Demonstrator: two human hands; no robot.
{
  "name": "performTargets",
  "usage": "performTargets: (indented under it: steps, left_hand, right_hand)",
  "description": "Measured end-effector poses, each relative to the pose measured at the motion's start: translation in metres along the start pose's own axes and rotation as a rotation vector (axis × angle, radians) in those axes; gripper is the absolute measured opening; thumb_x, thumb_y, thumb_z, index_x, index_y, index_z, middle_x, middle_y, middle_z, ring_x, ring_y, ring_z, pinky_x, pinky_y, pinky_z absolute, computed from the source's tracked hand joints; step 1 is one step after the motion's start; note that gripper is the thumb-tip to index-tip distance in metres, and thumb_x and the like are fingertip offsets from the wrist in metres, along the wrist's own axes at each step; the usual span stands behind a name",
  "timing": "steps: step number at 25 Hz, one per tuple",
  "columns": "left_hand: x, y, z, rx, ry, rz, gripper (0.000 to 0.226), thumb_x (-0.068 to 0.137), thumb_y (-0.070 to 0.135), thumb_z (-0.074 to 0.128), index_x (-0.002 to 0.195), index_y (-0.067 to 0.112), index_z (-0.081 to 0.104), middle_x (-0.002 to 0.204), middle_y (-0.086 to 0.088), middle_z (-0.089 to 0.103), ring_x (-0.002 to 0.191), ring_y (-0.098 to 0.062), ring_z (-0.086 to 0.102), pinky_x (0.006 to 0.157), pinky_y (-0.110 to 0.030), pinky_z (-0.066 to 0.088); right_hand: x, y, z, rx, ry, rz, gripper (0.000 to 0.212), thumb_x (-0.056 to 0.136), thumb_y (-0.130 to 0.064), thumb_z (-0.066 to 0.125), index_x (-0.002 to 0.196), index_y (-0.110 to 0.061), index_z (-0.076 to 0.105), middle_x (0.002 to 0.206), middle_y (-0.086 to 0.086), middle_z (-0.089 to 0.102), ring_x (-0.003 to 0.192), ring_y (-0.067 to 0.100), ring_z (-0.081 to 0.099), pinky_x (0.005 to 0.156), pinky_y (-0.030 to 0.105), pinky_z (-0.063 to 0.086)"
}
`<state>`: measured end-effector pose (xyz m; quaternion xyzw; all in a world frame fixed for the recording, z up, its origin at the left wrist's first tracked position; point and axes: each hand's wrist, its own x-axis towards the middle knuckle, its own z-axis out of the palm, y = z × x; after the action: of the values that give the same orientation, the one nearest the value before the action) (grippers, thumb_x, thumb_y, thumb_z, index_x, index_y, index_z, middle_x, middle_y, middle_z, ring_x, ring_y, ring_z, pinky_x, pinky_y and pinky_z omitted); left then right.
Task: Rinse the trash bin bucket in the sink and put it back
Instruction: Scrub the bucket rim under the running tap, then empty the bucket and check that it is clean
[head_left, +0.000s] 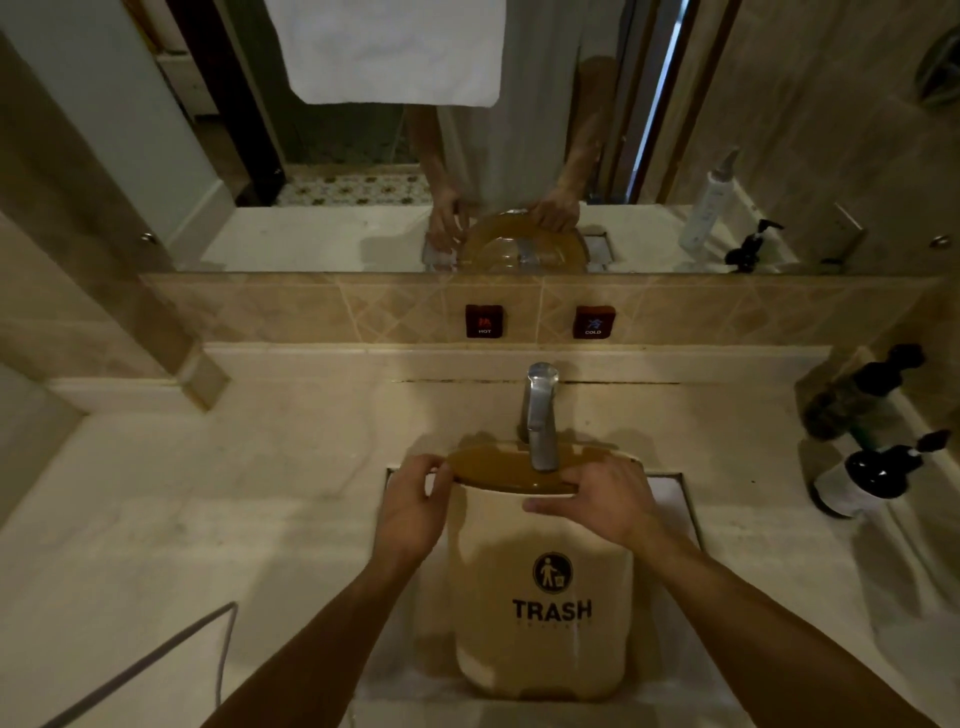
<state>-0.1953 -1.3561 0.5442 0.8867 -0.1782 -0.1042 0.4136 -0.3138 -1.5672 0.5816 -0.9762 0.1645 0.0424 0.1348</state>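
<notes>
Sink (670, 491) mostly hidden behind bin (540, 587)

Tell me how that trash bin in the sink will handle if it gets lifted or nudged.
The trash bin looks like thin moulded plastic, so probably light and fairly stiff. It is tall and narrow, so it may tip if let go; the left hand and right hand both steady its rim. Its smooth walls could turn slippery once wet under the faucet.

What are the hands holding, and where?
Both the left hand and right hand grip the trash bin at its top rim, by the brown lid.
</notes>
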Motion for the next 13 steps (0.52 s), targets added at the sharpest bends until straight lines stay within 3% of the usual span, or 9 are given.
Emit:
performTargets:
  steps: [3, 5, 6, 8, 10, 11, 13]
  left_hand:
    - [-0.019, -0.013, -0.011, -0.121, 0.041, -0.145, 0.015, 0.099, 0.034, 0.048, 0.093, 0.030, 0.061, 0.090, 0.007, 0.064, 0.087, -0.015, 0.059, 0.076, -0.030, 0.048]
    - [-0.030, -0.020, -0.019, -0.174, 0.025, -0.287, 0.017, 0.099, 0.029, 0.048, 0.087, 0.026, 0.059, 0.085, 0.003, 0.062, 0.085, -0.020, 0.058, 0.069, -0.027, 0.044]
    - [-0.037, -0.021, -0.023, -0.184, -0.007, -0.375, 0.017, 0.100, 0.027, 0.048, 0.088, 0.022, 0.059, 0.087, -0.001, 0.063, 0.087, -0.022, 0.058, 0.067, -0.028, 0.042]
    - [-0.053, -0.038, -0.022, -0.223, -0.095, -0.551, 0.021, 0.100, 0.034, 0.048, 0.102, 0.015, 0.057, 0.101, -0.008, 0.063, 0.092, -0.025, 0.058, 0.075, -0.032, 0.044]
    - [-0.069, -0.054, -0.019, -0.342, -0.186, -0.697, 0.047, 0.093, 0.052, 0.050, 0.119, 0.012, 0.052, 0.117, -0.015, 0.061, 0.100, -0.029, 0.059, 0.086, -0.044, 0.052]
    - [-0.076, -0.063, -0.018, -0.406, -0.193, -0.750, 0.056, 0.090, 0.059, 0.048, 0.124, 0.015, 0.046, 0.122, -0.017, 0.058, 0.105, -0.033, 0.058, 0.089, -0.049, 0.052]
    - [-0.085, -0.061, -0.021, -0.516, -0.140, -0.803, 0.048, 0.093, 0.060, 0.044, 0.127, 0.027, 0.035, 0.123, -0.012, 0.051, 0.111, -0.036, 0.053, 0.087, -0.051, 0.052]
  right_hand:
    - [-0.006, -0.007, 0.002, 0.086, 0.023, 0.067, 0.086, 0.052, -0.100, 0.021, 0.089, -0.041, 0.072, 0.079, -0.012, 0.071, 0.080, 0.008, 0.062, 0.078, 0.029, 0.049]
    - [-0.014, -0.011, 0.002, 0.186, 0.047, 0.150, 0.065, 0.054, -0.095, 0.033, 0.064, -0.036, 0.061, 0.061, -0.012, 0.059, 0.069, 0.010, 0.059, 0.067, 0.027, 0.046]
    - [-0.017, -0.013, 0.002, 0.236, 0.066, 0.194, 0.060, 0.056, -0.091, 0.036, 0.058, -0.034, 0.055, 0.057, -0.012, 0.055, 0.065, 0.010, 0.058, 0.063, 0.026, 0.044]
    - [-0.019, -0.018, 0.005, 0.300, 0.094, 0.254, 0.062, 0.057, -0.089, 0.038, 0.062, -0.031, 0.060, 0.057, -0.010, 0.057, 0.063, 0.011, 0.058, 0.063, 0.027, 0.046]
    - [-0.020, -0.020, 0.008, 0.391, 0.118, 0.306, 0.076, 0.055, -0.091, 0.037, 0.067, -0.022, 0.066, 0.060, -0.005, 0.063, 0.062, 0.014, 0.061, 0.064, 0.029, 0.050]
    - [-0.021, -0.021, 0.010, 0.455, 0.143, 0.333, 0.077, 0.054, -0.092, 0.038, 0.065, -0.021, 0.066, 0.059, -0.003, 0.065, 0.061, 0.015, 0.062, 0.065, 0.031, 0.052]
    - [-0.022, -0.023, 0.008, 0.536, 0.190, 0.368, 0.068, 0.054, -0.093, 0.040, 0.062, -0.030, 0.064, 0.058, -0.003, 0.066, 0.061, 0.015, 0.064, 0.067, 0.036, 0.055]
